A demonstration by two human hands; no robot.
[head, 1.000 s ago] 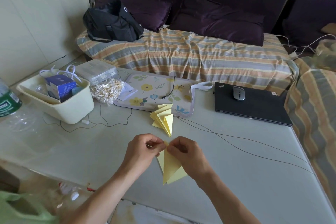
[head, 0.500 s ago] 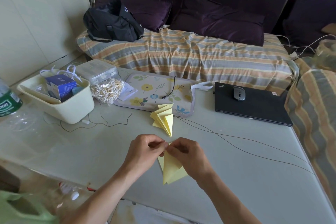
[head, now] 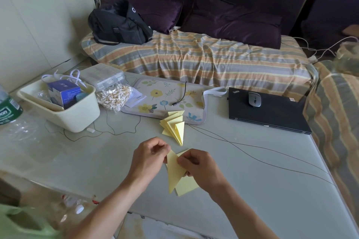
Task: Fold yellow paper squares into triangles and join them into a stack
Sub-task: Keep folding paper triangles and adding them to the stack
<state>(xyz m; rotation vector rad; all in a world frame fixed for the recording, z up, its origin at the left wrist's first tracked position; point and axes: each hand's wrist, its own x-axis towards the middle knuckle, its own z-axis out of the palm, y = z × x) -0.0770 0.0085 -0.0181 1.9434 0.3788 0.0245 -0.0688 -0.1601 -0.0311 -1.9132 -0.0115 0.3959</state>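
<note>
Yellow folded paper (head: 177, 175): held just above the counter (head: 242, 190), nearer the camera than the stack; pointed triangular flaps hanging down toward the near edge; a second layer showing behind the front flap.
Left hand (head: 148, 158): at the paper's upper left edge; fingers curled, grip closed on that edge in a pinch.
Right hand (head: 200, 169): at the paper's upper right; thumb and fingertips pinching the fold, grip closed on the paper.
Stack of joined triangles (head: 173, 127): lying on the counter just beyond the hands; fanned yellow points, far end overlapping the edge of the floral mat.
Floral mat (head: 155, 95): beyond the stack; a short black cable end (head: 179, 99) resting on it.
Cream bin (head: 64, 110): well left of the stack; a blue box (head: 64, 93) and white cords inside.
Bag of cotton swabs (head: 113, 96): between the bin and the mat, a clear plastic box (head: 103, 76) just behind it.
Black laptop (head: 272, 114): closed, right of the stack; a grey mouse (head: 254, 99) sitting on its lid.
Thin dark wires (head: 262, 158): running across the counter from near the stack toward the right edge.
Sofa (head: 194, 54): beyond the counter, under a striped cover; purple cushions and a black bag (head: 118, 23) on it.
Green-labelled bottle (head: 7, 110): far left of the stack, cut off by the frame edge.
</note>
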